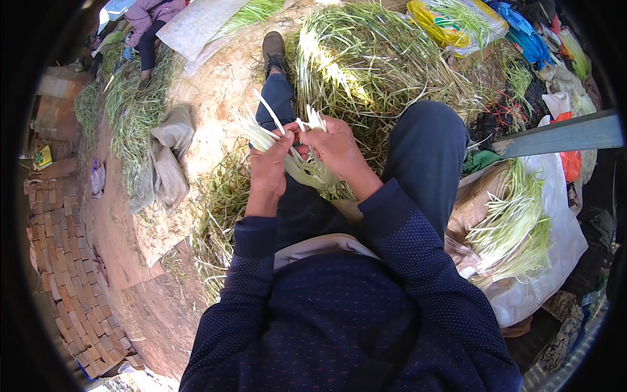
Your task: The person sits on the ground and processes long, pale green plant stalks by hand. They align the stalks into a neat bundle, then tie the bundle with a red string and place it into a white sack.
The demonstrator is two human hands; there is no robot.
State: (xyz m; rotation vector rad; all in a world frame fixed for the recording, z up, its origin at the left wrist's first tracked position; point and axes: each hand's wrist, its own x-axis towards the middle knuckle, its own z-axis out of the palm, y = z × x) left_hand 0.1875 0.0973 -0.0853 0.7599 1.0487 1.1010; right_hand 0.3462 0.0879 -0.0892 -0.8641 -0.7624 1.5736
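Observation:
Above my lap, my left hand (272,164) grips a bundle of pale leafy stalks (253,132), their white ends fanned out past the thumb. Close beside it, my right hand (338,147) is closed around a smaller bunch of white stalks (313,119), whose ends poke up over the fingers. The fingertips of both hands nearly meet, so I cannot tell whether they touch. Yellow-green leaves (316,174) hang below the hands, between my thighs. Fingers hide part of the stalks.
A large heap of cut greens (372,63) lies ahead of my knees. To the right, pale stalks (514,225) rest on a white plastic sheet (558,274), below a grey beam (563,133). A crumpled sack (169,157) lies left. Another person (149,29) is at upper left.

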